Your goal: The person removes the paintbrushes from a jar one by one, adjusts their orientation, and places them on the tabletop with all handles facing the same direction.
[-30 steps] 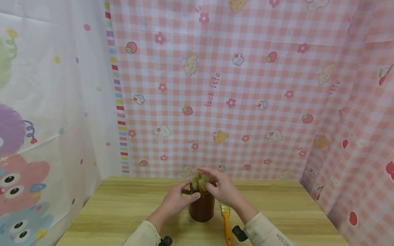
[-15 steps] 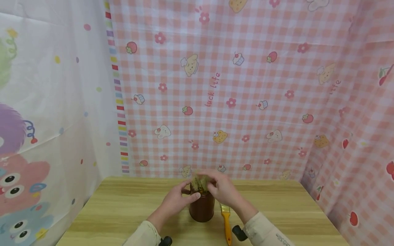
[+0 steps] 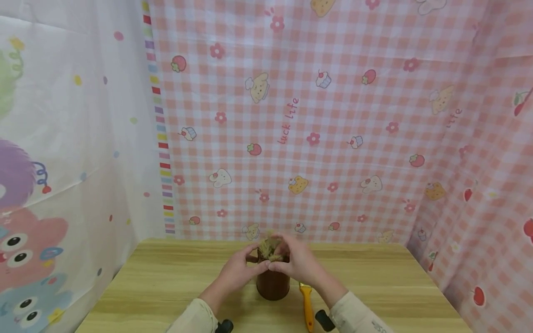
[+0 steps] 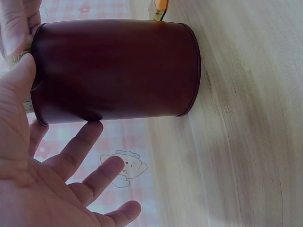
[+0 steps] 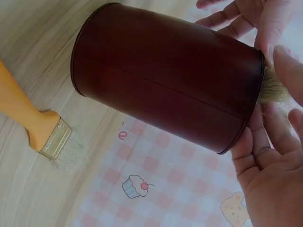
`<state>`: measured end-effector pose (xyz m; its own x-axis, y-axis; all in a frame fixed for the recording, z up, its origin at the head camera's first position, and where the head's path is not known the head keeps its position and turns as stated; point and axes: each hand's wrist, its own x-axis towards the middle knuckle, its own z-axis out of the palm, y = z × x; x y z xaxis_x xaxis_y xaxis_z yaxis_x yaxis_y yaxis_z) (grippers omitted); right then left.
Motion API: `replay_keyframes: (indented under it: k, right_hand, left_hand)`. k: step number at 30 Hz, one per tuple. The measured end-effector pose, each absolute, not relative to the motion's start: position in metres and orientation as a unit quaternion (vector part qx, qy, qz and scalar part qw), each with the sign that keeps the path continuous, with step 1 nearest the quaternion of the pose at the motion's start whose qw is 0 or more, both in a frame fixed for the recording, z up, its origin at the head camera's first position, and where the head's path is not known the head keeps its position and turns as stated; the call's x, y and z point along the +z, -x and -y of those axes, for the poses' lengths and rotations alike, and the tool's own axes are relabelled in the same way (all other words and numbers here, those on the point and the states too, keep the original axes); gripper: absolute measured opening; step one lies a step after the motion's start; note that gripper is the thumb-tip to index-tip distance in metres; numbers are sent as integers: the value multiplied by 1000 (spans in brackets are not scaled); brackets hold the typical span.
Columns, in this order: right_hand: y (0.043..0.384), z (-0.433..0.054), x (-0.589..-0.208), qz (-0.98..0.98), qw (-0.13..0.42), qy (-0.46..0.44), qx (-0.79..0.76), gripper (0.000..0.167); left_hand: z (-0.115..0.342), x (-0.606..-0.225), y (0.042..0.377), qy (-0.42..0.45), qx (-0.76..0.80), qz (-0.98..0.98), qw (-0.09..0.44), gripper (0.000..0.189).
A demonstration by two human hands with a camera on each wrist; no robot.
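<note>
A dark reddish-brown cylindrical pot (image 3: 272,285) stands upright on the table, with a clump of dry greenish-tan fibres (image 3: 266,249) poking out of its mouth. My left hand (image 3: 237,274) grips the pot at its upper left; the thumb (image 4: 21,73) is on the rim, and the lower fingers spread out below in the left wrist view. Over the mouth, my right hand (image 3: 300,260) curls its fingers about the fibres. Its thumb lies at the front rim beside the left thumb. The far side of the pot's mouth is hidden.
A flat paintbrush (image 3: 307,305) with a yellow-orange handle lies right of the pot, close to the right forearm. Loose pale bristles (image 5: 73,151) show at its head. A pink checked cloth (image 3: 341,203) hangs behind the wooden table (image 3: 166,277).
My right hand has shifted its thumb down to the front rim, and its fingers have come lower over the fibres. The fibre clump looks lower and more bunched. The left hand keeps its place.
</note>
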<state>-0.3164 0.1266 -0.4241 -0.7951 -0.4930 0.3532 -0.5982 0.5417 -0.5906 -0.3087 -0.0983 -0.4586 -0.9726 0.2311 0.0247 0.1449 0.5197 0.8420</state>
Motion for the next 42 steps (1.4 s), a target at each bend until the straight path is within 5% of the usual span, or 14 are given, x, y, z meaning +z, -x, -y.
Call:
replay_keyframes:
  k: [11,19,31,37,42]
  right_hand:
    - [316,-129,-418,854,43,-328,402,60]
    - [314,-136,-381,824,101,-336,445,52]
    - [313,-133,-384,884,121,-371,257,71]
    - [313,-128,-383,892,84,-354,269,65]
    - [315,-128,-383,886,110,-341,294,61]
  left_hand:
    - [99,-458,308,-105,482,-869,49,90]
    - [98,-455,307,-92,482,-870,50,86]
    - [97,-456,307,-101,481,-869,49,86]
    - [97,-456,307,-103,486,-867,51,87]
    - [97,-455,308,-102,484,-868,49,86]
